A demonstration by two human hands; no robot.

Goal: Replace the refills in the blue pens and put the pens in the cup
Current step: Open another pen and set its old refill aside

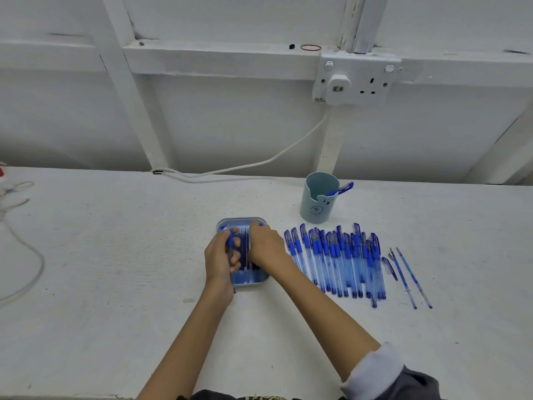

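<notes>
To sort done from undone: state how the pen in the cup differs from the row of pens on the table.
The pen in the cup stands alone, tilted, poking over the cup's rim; the row of pens lies flat on the table, side by side. The cup's pen shows only its clip end; the row's pens show full length. All are blue.

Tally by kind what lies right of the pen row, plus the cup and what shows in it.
Cup: 1
Pen showing in the cup: 1
Loose refills: 2
Loose cap: 1
Total: 5
</notes>
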